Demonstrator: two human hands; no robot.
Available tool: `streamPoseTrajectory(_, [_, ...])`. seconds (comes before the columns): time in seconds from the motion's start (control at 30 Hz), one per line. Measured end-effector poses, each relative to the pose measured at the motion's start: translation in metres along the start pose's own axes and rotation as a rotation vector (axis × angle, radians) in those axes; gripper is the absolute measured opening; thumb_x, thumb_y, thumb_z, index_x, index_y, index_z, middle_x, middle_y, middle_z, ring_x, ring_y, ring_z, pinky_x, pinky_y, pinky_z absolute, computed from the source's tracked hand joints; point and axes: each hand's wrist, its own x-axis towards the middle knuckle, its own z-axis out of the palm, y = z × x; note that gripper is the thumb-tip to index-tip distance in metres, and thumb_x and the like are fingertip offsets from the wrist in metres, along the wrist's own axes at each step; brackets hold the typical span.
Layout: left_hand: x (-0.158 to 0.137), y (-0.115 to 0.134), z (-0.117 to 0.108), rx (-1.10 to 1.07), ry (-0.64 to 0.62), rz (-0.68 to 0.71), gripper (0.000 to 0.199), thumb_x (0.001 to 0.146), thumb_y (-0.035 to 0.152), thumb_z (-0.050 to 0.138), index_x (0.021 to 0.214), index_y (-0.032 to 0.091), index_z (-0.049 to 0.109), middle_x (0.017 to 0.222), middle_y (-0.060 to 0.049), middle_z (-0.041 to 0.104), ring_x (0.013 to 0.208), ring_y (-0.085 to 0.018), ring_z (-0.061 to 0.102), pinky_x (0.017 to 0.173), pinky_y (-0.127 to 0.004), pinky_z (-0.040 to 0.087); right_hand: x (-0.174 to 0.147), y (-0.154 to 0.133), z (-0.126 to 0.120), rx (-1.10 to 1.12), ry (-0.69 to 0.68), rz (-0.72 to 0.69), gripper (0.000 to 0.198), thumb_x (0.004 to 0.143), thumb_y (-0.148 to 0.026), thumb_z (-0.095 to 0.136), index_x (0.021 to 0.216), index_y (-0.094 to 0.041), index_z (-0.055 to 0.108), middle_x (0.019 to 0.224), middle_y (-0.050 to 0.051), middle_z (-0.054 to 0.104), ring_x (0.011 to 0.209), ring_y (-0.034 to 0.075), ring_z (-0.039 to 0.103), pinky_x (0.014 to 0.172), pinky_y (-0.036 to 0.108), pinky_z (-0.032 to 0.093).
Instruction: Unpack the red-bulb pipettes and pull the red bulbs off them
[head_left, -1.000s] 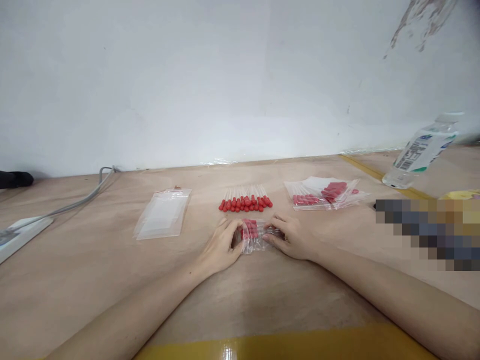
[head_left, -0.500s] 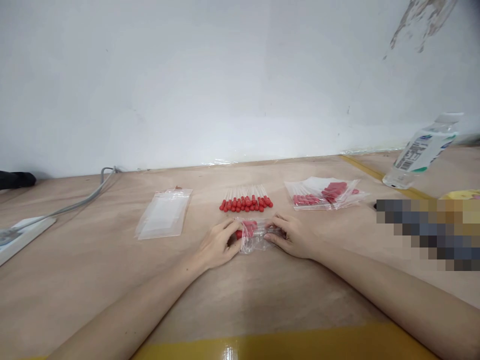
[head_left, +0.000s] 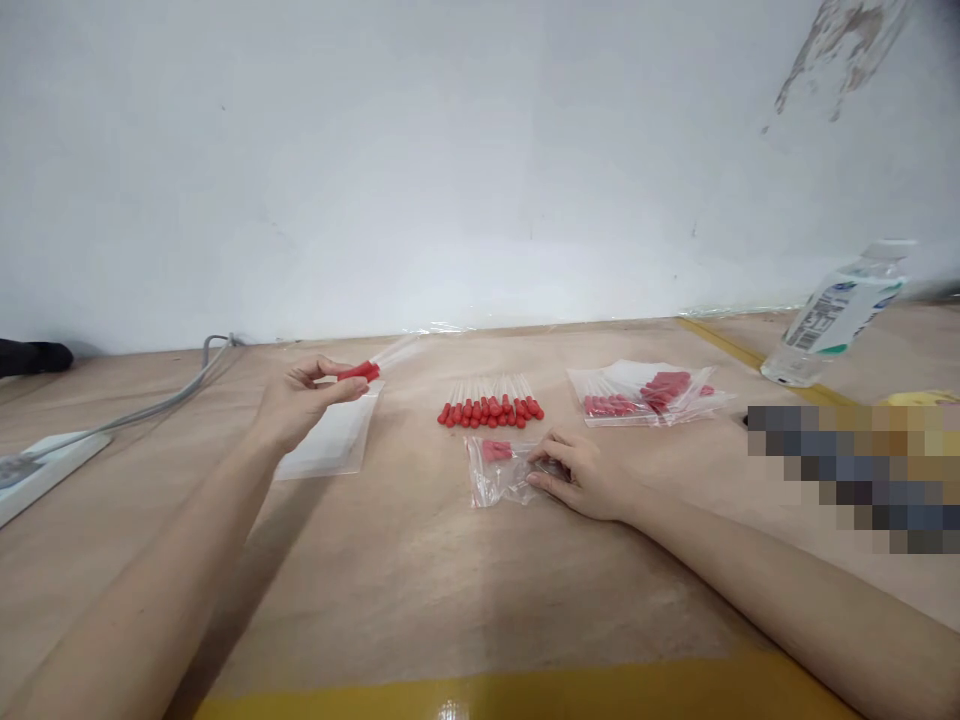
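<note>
Raised above a stack of clear zip bags (head_left: pixel 330 446), my left hand (head_left: pixel 300 400) pinches a few red-bulbed droppers (head_left: pixel 360 373) by their bulbs; their clear tubes point up and to the right. My right hand (head_left: pixel 581 472) rests on the table, fingers closed on the right end of a clear zip bag (head_left: pixel 506 487) lying flat. Red bulbs (head_left: pixel 496 451) show in that bag's upper left part. Just behind it lies a row of several droppers (head_left: pixel 491 410), red bulbs toward me and clear tubes pointing away.
Filled zip bags (head_left: pixel 645 395) with red-bulbed droppers lie at the right. A plastic bottle (head_left: pixel 836 315) stands behind them, near a blurred-out patch (head_left: pixel 862 480). A grey cable (head_left: pixel 176 393) runs to a white power strip (head_left: pixel 56 468) at left. The wall (head_left: pixel 450 170) rises behind the table.
My left hand has left the middle bag and moved left and up, carrying a few droppers. My right hand stays on the bag, which shows fewer red bulbs.
</note>
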Motion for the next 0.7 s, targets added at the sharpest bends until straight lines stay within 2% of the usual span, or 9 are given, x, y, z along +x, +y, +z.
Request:
streamPoseTrajectory(0.07, [-0.001, -0.014, 0.015, -0.006, 0.185, 0.014, 0.027, 0.052, 0.035, 0.071, 0.069, 0.016, 0.06, 0.078, -0.002, 0.067, 0.072, -0.018, 0.064, 0.066, -0.029, 0.051, 0.0, -0.001, -0.001, -0.006, -0.006, 0.002, 0.02, 0.082, -0.034, 0.05, 0.092, -0.019, 0.057, 0.083, 0.004, 0.053, 0.068, 0.012, 0.049, 0.063, 0.026, 0.039])
streamPoseTrajectory(0.1, [-0.003, -0.021, 0.025, 0.037, 0.222, 0.015, 0.028, 0.053, 0.035, 0.071, 0.07, 0.016, 0.06, 0.076, -0.002, 0.066, 0.07, -0.017, 0.063, 0.064, -0.027, 0.051, 0.0, -0.002, -0.001, -0.004, -0.009, 0.003, 0.019, 0.082, -0.034, 0.05, 0.091, -0.019, 0.057, 0.083, 0.004, 0.053, 0.069, 0.012, 0.049, 0.063, 0.026, 0.039])
streamPoseTrajectory(0.23, [-0.013, -0.043, 0.068, 0.22, 0.139, -0.032, 0.029, 0.059, 0.041, 0.066, 0.072, 0.015, 0.061, 0.072, -0.003, 0.066, 0.062, -0.016, 0.061, 0.054, -0.023, 0.046, 0.001, -0.001, -0.001, 0.006, -0.007, -0.007, 0.019, 0.082, -0.033, 0.05, 0.091, -0.019, 0.057, 0.083, 0.004, 0.053, 0.069, 0.012, 0.049, 0.063, 0.026, 0.04])
streamPoseTrajectory(0.33, [-0.017, -0.05, 0.086, 0.285, 0.104, -0.036, 0.032, 0.059, 0.045, 0.065, 0.073, 0.016, 0.061, 0.073, -0.003, 0.065, 0.062, -0.016, 0.06, 0.056, -0.024, 0.045, 0.001, 0.002, 0.001, 0.003, 0.001, -0.014, 0.021, 0.082, -0.035, 0.049, 0.092, -0.019, 0.057, 0.082, 0.004, 0.054, 0.068, 0.013, 0.049, 0.063, 0.026, 0.04])
streamPoseTrajectory(0.53, [-0.021, -0.054, 0.093, 0.333, 0.004, 0.058, 0.039, 0.059, 0.052, 0.064, 0.075, 0.017, 0.064, 0.07, -0.004, 0.064, 0.064, -0.016, 0.058, 0.059, -0.026, 0.045, 0.0, 0.003, 0.002, 0.007, 0.003, -0.017, 0.021, 0.082, -0.036, 0.049, 0.092, -0.02, 0.057, 0.084, 0.004, 0.054, 0.069, 0.013, 0.05, 0.063, 0.027, 0.04])
streamPoseTrajectory(0.7, [-0.025, -0.054, 0.089, 0.323, -0.013, 0.029, 0.044, 0.062, 0.054, 0.061, 0.084, 0.017, 0.065, 0.074, -0.004, 0.064, 0.065, -0.016, 0.058, 0.058, -0.026, 0.044, 0.0, 0.002, 0.001, 0.005, 0.003, -0.022, 0.022, 0.082, -0.036, 0.049, 0.092, -0.019, 0.057, 0.082, 0.004, 0.053, 0.066, 0.012, 0.049, 0.062, 0.026, 0.039])
